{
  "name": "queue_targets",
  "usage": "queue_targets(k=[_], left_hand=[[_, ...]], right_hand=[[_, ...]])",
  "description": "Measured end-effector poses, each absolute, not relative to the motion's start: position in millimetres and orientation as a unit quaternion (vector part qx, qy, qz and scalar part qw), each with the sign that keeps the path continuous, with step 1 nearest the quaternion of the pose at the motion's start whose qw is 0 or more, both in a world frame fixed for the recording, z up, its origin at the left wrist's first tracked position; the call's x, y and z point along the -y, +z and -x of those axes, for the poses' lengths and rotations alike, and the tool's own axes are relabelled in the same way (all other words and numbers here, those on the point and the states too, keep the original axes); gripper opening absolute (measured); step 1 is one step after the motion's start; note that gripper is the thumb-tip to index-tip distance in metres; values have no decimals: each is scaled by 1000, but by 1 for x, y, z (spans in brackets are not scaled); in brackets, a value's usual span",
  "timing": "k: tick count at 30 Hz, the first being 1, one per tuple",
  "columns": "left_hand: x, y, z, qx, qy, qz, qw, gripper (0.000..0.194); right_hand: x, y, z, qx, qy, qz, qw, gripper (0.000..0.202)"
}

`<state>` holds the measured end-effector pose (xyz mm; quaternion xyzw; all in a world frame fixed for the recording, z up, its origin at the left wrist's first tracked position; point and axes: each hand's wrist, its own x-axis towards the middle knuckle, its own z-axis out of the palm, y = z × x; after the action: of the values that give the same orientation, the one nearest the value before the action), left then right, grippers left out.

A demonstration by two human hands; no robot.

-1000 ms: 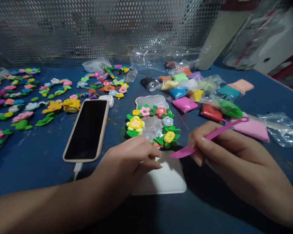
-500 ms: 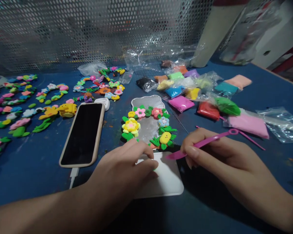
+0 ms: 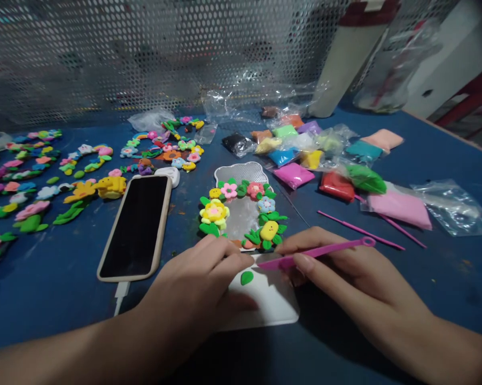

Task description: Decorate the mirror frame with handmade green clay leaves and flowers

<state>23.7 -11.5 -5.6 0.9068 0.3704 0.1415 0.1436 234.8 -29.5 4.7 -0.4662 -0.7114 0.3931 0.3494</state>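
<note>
My right hand pinches a pink plastic clay knife, its flat blade pointing left over the white board. My left hand rests at the board's left side with thumb and forefinger drawn together close to the blade's tip. Whatever those fingers may hold is hidden. A small green clay leaf lies on the board just below them. Right behind the board is a mirror framed with clay flowers and leaves, a yellow clay piece with a face at its lower right.
A phone with a cable plugged in lies left of the mirror. Finished clay pieces spread across the left. Bagged coloured clay and pink sticks lie at right. A tall bottle stands before the perforated metal panel.
The clay knife has moved left towards my left fingertips. My left hand has drawn its fingers closer and shifted up slightly, so the green leaf on the board now shows.
</note>
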Motion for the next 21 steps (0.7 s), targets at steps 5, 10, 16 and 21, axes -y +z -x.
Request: queue_targets(k=[5,10,16,21], left_hand=[[13,-13,-11,-350,144,-913,149,24],[12,-8,-8,-352,109,-918,145,28],[10,-7,-9,-366,119,-913,136,25],[7,-10,-11,-357,130,-914,144,33]], right_hand=[[33,3,-228,731,377,464,329,22],[35,5,-223,757,376,444,297,20],[36,5,-221,758,362,458,291,19],[35,5,-219,747,371,468,293,19]])
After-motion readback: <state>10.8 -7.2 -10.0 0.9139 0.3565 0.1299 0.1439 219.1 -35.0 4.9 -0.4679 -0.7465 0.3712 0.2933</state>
